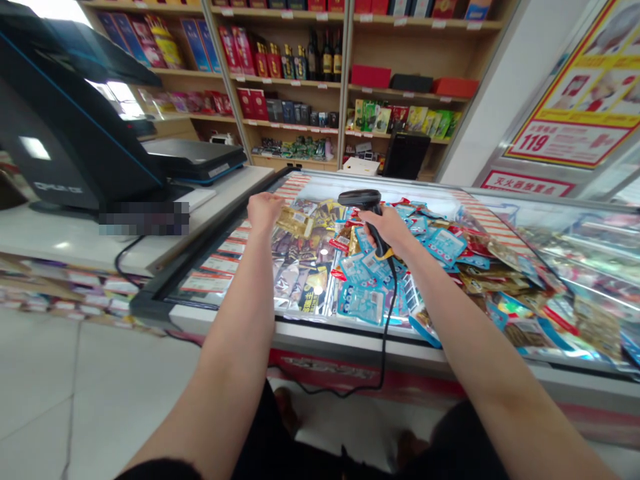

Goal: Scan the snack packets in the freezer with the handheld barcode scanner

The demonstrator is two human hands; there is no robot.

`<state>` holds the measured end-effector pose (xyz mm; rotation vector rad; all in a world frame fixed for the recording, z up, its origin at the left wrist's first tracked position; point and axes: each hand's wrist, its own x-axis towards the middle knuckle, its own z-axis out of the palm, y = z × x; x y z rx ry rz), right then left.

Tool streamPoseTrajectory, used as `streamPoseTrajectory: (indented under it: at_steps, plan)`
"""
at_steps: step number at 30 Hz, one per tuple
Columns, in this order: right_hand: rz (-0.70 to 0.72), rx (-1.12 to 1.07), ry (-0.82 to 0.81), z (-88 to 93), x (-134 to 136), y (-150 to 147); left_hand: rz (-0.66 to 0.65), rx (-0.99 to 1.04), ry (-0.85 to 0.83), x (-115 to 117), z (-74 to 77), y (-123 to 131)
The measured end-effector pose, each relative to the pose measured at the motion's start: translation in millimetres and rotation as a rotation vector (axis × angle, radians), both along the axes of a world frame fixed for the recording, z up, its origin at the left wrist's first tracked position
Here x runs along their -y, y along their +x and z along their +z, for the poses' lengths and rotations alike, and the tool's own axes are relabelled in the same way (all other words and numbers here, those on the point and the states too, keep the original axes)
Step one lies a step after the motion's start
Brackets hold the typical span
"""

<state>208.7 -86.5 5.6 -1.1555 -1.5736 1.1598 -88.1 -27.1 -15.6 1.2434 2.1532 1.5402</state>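
My right hand (387, 230) is shut on the black grip of a corded barcode scanner (359, 198), whose head points up and to the left. Its black cable (390, 327) hangs down past the front of a chest freezer (200, 283). My left hand (264, 210) is held over the freezer's left side, its fingers curled down out of sight, next to a gold snack packet (295, 222). Many foil packets lie heaped in the freezer, with blue-and-white packets (360, 300) just below the scanner.
On the left stands a white checkout counter (65, 247) with a black point-of-sale terminal (65, 127). Behind the freezer, wooden shelves (285, 87) hold boxes and bottles. A red-and-yellow poster (575, 113) hangs on the right, and a tiled floor lies below.
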Motion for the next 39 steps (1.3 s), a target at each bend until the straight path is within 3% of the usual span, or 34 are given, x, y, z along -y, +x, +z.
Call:
streamPoseTrajectory:
  at_steps: [3,8,11,17,24,28,31,39]
  plan:
    - [-0.012,-0.013,-0.007,-0.1,1,-1,0.071,-0.129,-0.212,8,0.0,-10]
    - [-0.028,-0.015,-0.020,0.9,4,-3,0.017,-0.334,-0.503,13,-6.7,0]
    - [-0.032,0.002,-0.023,0.6,4,-3,0.012,-0.442,-0.581,12,-10.9,8]
    - [-0.031,0.017,-0.048,1.8,6,-4,-0.036,-0.548,-0.487,12,-9.2,26]
    - [-0.070,0.037,-0.052,2.7,5,0,-0.466,-0.239,-0.171,8,-10.3,83]
    - [-0.158,0.052,-0.075,4.0,3,2,-0.577,-0.071,-0.100,9,-17.6,101]
    - [-0.217,0.043,-0.097,4.7,1,4,-0.617,-0.005,-0.119,10,-23.0,107]
    - [-0.225,0.048,-0.095,4.6,1,5,-0.576,0.155,-0.230,8,-29.5,117]
